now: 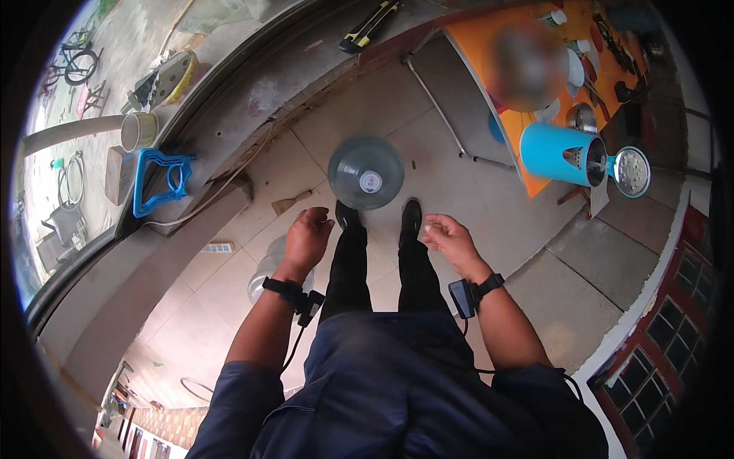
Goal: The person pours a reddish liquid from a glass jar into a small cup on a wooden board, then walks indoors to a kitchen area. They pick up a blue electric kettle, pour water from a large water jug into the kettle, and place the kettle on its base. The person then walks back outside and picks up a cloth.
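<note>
A large clear water-cooler bottle (348, 164) stands on the floor just beyond my shoes, its capped neck toward me. My left hand (309, 237) hangs in the air to the near left of the bottle, fingers loosely curled and apart from it, with nothing seen in them. On the near right of the bottle, my right hand (453, 241) is also raised, fingers bent and spread, and no object shows in it. Neither hand touches the bottle. Partly behind my left wrist lies a second clear bottle (264, 279) on the floor.
On the left ledge sit a blue plastic carrying handle (138, 183) and, farther along, a black-and-yellow cutter (369, 29). An orange table (470, 34) at the right holds a blue kettle (552, 153) with its lid up, plus bowls. A wooden-handled tool (287, 204) lies on the floor.
</note>
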A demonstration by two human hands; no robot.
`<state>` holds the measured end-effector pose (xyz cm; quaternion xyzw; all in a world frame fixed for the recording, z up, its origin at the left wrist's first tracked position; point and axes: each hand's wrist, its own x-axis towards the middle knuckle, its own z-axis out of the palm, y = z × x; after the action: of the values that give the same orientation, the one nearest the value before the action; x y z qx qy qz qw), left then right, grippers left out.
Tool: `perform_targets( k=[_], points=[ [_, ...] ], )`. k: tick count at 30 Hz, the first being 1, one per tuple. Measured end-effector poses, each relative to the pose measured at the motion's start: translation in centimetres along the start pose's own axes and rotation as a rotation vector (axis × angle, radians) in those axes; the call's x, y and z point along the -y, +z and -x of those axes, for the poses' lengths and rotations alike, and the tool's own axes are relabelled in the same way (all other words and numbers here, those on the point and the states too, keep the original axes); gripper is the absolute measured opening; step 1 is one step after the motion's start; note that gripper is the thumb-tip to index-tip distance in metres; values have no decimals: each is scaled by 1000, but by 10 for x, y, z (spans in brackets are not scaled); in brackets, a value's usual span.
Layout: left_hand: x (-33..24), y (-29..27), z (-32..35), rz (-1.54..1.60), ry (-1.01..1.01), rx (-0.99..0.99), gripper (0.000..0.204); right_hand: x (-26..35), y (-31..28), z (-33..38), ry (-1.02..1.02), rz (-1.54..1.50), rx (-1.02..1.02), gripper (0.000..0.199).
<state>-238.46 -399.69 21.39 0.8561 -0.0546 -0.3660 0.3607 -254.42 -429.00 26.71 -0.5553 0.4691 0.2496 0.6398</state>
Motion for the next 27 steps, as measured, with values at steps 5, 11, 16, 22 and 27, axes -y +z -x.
perform_targets(
  k=[5, 11, 16, 22, 27],
  points=[
    [2, 70, -61, -52, -14, 55, 34, -30, 5, -35, -33, -39, 49, 39],
    [-4, 99, -97, 26, -81, -30, 36, -32, 37, -107, -38, -110, 84, 42],
    [19, 121, -118, 10, -137, 10, 32, -44, 71, -164, -143, -106, -97, 37],
    [38, 136, -128, 35, -149, 5, 28, -53, 84, -197, -221, 120, -119, 36],
    [40, 138, -133, 133, -266, -15, 26, -66, 93, -210, -218, -12, -213, 30]
  ],
)
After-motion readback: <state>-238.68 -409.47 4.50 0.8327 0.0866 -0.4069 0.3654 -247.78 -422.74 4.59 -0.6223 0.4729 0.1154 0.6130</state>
